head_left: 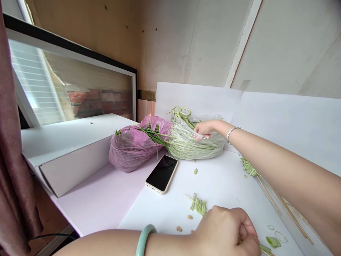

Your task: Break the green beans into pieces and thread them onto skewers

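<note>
Our hands are apart: the left hand [226, 231], at five o'clock, curls round a skewer [188, 196] of bean pieces [198, 206]. Our right hand [207, 128] touches the clear bag [195, 152] of beans [182, 113], eleven o'clock from the left, though we cannot tell what it grips; the purple bag [128, 156] lies at the clear bag's nine o'clock.

We find the phone [162, 175] on the table [103, 204], before the stalk bag [130, 153] and the bean bag [195, 152] (to its right); the box [77, 170] lies left of both.
</note>
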